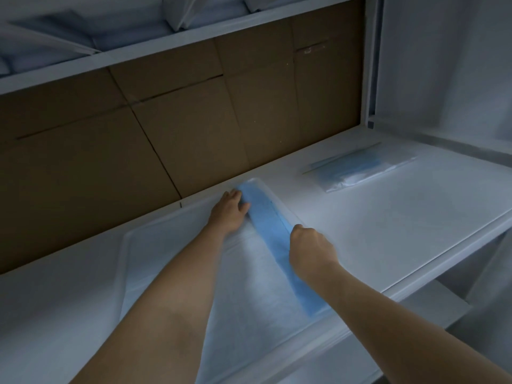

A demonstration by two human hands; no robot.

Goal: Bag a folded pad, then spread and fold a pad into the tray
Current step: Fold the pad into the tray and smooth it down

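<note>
A large pad (257, 284), white on top with a blue underside, lies spread in a shallow white tray (130, 245) on the work surface. Its right edge is turned over into a long blue strip (270, 223) along the tray's right side. My left hand (228, 210) grips the far end of that strip. My right hand (310, 249) is closed on the strip nearer to me. A clear bag (360, 169) with a folded blue pad inside lies flat at the far right of the surface, away from both hands.
A brown cardboard wall (166, 128) stands right behind the tray. A white shelf (180, 42) overhead holds more pads. White panels close the right side. The white work surface (401, 231) extends to the right of the tray, with its front edge near me.
</note>
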